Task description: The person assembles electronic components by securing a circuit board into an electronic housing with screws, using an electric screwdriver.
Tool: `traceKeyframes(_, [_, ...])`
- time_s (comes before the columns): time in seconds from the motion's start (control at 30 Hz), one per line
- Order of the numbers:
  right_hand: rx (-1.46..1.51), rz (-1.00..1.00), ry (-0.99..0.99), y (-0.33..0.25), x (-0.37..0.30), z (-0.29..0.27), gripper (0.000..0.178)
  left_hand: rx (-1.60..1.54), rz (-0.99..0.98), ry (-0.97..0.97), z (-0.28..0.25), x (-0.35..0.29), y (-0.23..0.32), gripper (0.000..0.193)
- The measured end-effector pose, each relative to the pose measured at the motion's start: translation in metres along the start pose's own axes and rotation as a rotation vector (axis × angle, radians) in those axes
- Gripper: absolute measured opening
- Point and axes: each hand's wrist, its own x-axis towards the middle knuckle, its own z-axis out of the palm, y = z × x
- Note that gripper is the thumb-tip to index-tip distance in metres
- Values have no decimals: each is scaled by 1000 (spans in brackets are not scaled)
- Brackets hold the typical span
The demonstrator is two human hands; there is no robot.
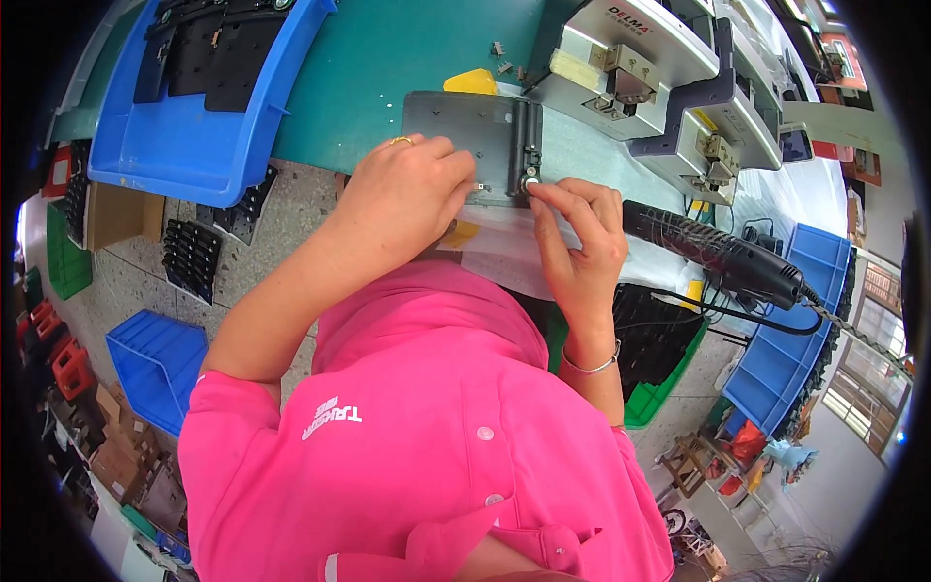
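A flat dark-grey panel (444,118) with a raised black ridge along its right side lies on the table in front of me. Curled over its left front part, my left hand (402,194) has its fingertips together beside a small metal piece (478,187); whatever they grip is hidden. At the front end of the ridge, the thumb and forefinger of my right hand (585,233) close on a small round silver part (530,181). A yellow piece (471,81) rests at the panel's far edge.
A blue bin (175,184) with black panels stands at the left. Metal machines (621,92) occupy the far right of the green table (378,48). A black corded hand tool (722,254) lies right of my right hand. Small metal parts (501,58) lie beyond the panel.
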Motion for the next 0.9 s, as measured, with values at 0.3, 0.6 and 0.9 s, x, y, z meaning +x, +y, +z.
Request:
traceKeyframes(0.3, [84,134,186,16,-42,-22,23,11,-45,-79,-4,8,6,9])
traceKeyframes(0.6, [472,276,790,31,-48,-37,39,-132,-25,-24,1,-4,2,15])
traceKeyframes(0.9, [809,271,747,44,5,-55,56,-160,-25,80,12,-11,-1,14])
